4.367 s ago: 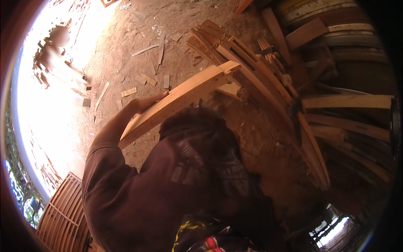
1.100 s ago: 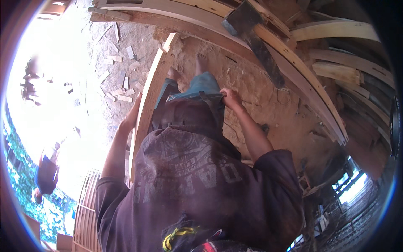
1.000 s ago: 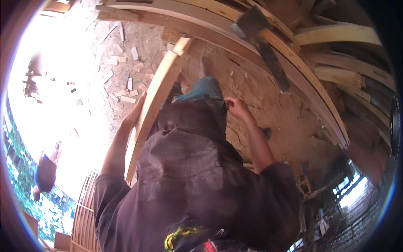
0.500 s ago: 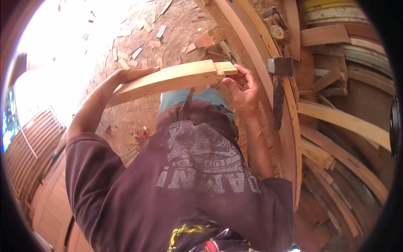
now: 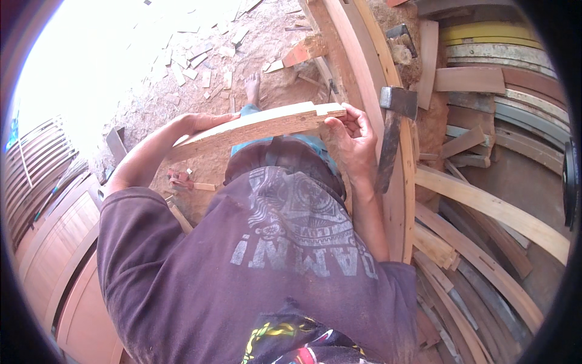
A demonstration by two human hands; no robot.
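Observation:
A pale wooden board (image 5: 251, 126) with a stepped tenon cut at its right end is held level across my waist. My left hand (image 5: 203, 122) is wrapped round its left part, thumb along the top face. At the tenon end, my right hand (image 5: 354, 130) pinches the wood between thumb and fingers. To the right of that hand, a hammer (image 5: 394, 130) with a dark square head and worn handle lies on a long wooden beam (image 5: 368, 67). The far left end of the board is partly hidden behind my left forearm.
Wood offcuts (image 5: 206, 79) litter the dirt floor ahead. Stacked timber planks (image 5: 491, 206) fill the right side. Panelled wooden doors (image 5: 66, 261) and slatted wood (image 5: 39, 164) stand at the left. A small red tool (image 5: 180, 180) lies on the floor below my left arm.
The board and both hands sit slightly lower and further right in view, the board tilting a little less. A bare foot now shows beyond the board. Both hands keep their hold.

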